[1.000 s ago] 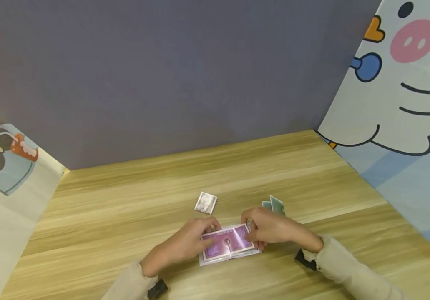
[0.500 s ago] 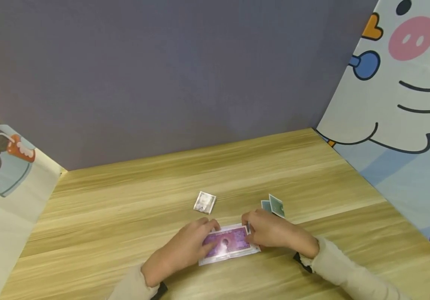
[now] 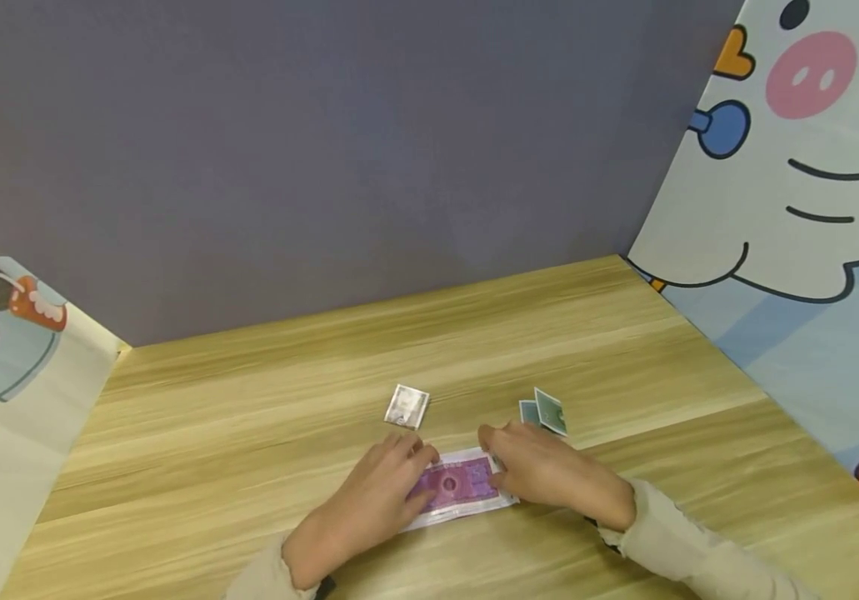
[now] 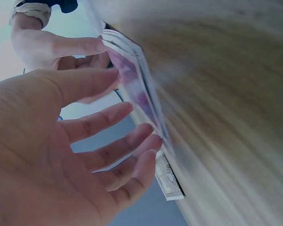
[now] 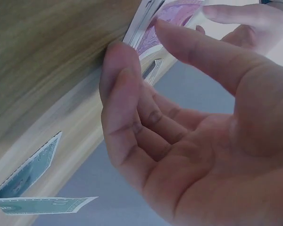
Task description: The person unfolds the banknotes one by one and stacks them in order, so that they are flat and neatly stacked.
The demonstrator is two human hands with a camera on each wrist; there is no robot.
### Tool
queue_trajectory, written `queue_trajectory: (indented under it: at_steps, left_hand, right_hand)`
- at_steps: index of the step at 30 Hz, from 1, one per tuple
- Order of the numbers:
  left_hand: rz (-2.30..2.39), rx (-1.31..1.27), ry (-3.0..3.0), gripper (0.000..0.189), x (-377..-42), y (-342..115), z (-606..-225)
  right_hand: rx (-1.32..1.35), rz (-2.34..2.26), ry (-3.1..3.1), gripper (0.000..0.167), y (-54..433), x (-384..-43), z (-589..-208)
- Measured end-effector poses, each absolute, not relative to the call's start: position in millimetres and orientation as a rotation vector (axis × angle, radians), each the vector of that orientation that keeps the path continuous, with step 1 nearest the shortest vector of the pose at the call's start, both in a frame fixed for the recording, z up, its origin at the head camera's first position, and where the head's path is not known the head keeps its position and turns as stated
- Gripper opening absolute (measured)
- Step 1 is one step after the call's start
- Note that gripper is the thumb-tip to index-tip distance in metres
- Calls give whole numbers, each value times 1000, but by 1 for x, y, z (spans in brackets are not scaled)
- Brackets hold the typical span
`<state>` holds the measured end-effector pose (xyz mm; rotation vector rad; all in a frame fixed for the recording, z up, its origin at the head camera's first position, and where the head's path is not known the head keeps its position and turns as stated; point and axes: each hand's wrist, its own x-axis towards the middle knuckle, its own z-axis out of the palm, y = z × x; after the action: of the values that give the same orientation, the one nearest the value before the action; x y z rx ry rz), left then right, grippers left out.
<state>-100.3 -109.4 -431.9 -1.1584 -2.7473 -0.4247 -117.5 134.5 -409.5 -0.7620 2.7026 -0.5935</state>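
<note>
A stack of purple play banknotes with white borders lies flat on the wooden table, near the person. At its left end the left hand holds the stack, thumb over the top note and fingertips along the far edge. The right hand grips the other end, its thumb on the printed face and its curled fingers by the short edge. Layered paper edges of the stack show in the left wrist view. Both ends of the stack are partly covered by the hands.
Beyond the stack lies a small folded grey-brown banknote. A folded green banknote stands half open just past the right hand. A grey panel closes off the table's back, and cartoon-printed panels flank the sides.
The top purple note, raised and offset from the white-edged paper beneath a second ago, now lies flatter on it. Both hands stay at the stack's ends with slight shifts.
</note>
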Motion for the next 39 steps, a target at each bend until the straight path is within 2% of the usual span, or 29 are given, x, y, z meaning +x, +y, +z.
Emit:
queue_trajectory:
  at_steps: [4, 9, 19, 25, 32, 39]
  left_hand:
    - [-427, -1184, -2791, 48, -98, -110, -429]
    - [-378, -1191, -2820, 61, -95, -108, -430]
    - [-333, -1205, -2806, 57, -94, -104, -432]
    - [-348, -1201, -2830, 46, -93, -104, -432]
    - [-416, -1224, -2787, 32, -93, -104, -433]
    - [-472, -1236, -2650, 23, -98, -103, -431]
  right_hand:
    - [-760, -596, 2705, 44, 134, -117, -409]
    - [-795, -573, 2724, 47, 132, -117, -409]
    - [-968, -487, 2734, 48, 133, -117, -408]
    - [-1023, -470, 2735, 45, 134, -118, -409]
    - [-949, -598, 2684, 40, 142, -123, -400]
    - [-866, -643, 2717, 14, 163, -134, -376]
